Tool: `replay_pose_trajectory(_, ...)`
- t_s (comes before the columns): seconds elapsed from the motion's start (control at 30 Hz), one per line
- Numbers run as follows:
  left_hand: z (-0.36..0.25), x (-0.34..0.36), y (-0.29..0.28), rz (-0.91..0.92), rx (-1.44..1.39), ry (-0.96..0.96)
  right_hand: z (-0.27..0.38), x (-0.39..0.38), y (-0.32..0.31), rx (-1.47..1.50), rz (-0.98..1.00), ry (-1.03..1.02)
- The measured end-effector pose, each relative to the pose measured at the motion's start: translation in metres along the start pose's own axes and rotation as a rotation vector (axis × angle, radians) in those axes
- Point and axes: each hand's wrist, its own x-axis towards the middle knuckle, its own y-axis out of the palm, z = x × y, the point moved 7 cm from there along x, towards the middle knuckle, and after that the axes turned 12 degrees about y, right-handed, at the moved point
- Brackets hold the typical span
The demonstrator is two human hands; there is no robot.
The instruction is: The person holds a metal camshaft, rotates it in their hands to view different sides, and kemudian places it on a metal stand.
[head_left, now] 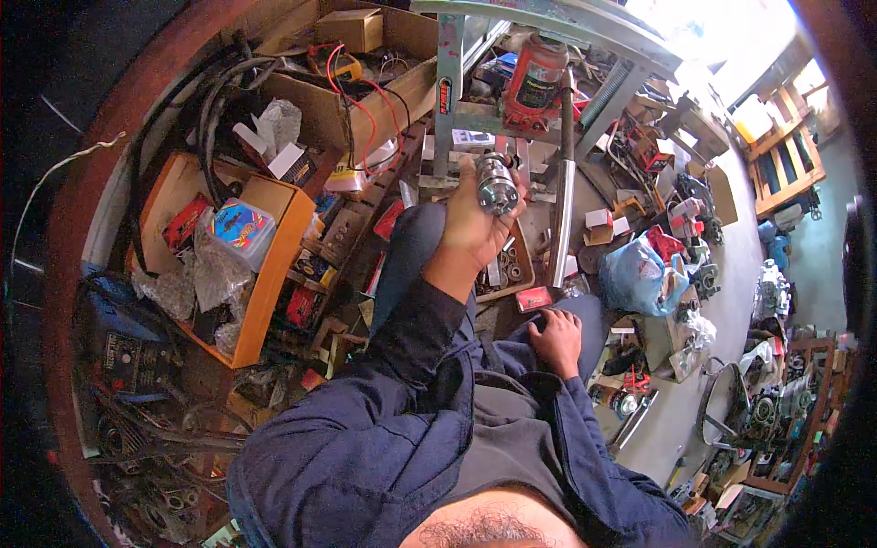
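Note:
In front of me, above my knees, my left hand (480, 201) is closed around a shiny metal cylindrical machine part (496, 185) with stepped rings. Its round end faces toward me, and my fingers hide some of its side. My right hand (556, 342) lies on my right knee, fingers apart and bent over it, with nothing in it. Just beyond that knee is a small red box (533, 299). Below the held part, a shallow tray (508, 290) with metal rings and small parts sits between my legs.
A metal frame (448, 91) stands ahead, with a red bottle jack (534, 87) and an upright steel bar (563, 215). An orange wooden box (274, 288) and cardboard box (402, 87) are at left. A blue plastic bag (632, 279) and scattered parts lie right.

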Motion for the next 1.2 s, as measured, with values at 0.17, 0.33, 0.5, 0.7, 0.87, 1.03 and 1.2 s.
replay_pose_trajectory(0.17, -0.0022, -0.0016, -0.0013, -0.028, 0.024, 0.004, 0.0009, 0.0008, -0.0021, -0.002, 0.028, 0.03)
replay_pose_trajectory(0.33, 0.0002, 0.0019, -0.0033, -0.026, -0.025, -0.014, -0.0003, 0.0015, -0.0006, 0.002, 0.042, 0.033)
replay_pose_trajectory(0.5, -0.0004, 0.001, -0.0048, -0.04, -0.015, -0.005, 0.001, 0.0003, -0.0024, 0.002, 0.018, 0.026)
replay_pose_trajectory(0.7, -0.0012, -0.0001, -0.0027, -0.04, -0.021, -0.007, 0.0016, 0.0009, -0.0025, 0.003, 0.033, 0.027)
replay_pose_trajectory(0.87, -0.0029, -0.0004, -0.0015, -0.03, 0.025, 0.013, 0.0038, 0.0003, -0.0048, 0.002, 0.02, 0.021)
replay_pose_trajectory(1.03, -0.0026, -0.0004, -0.0004, -0.025, -0.015, 0.002, 0.0037, 0.0003, -0.0057, -0.004, 0.031, 0.023)
replay_pose_trajectory(1.2, -0.0026, -0.0002, 0.0013, -0.036, -0.032, -0.01, 0.0027, 0.0004, -0.0041, -0.012, 0.027, 0.019)
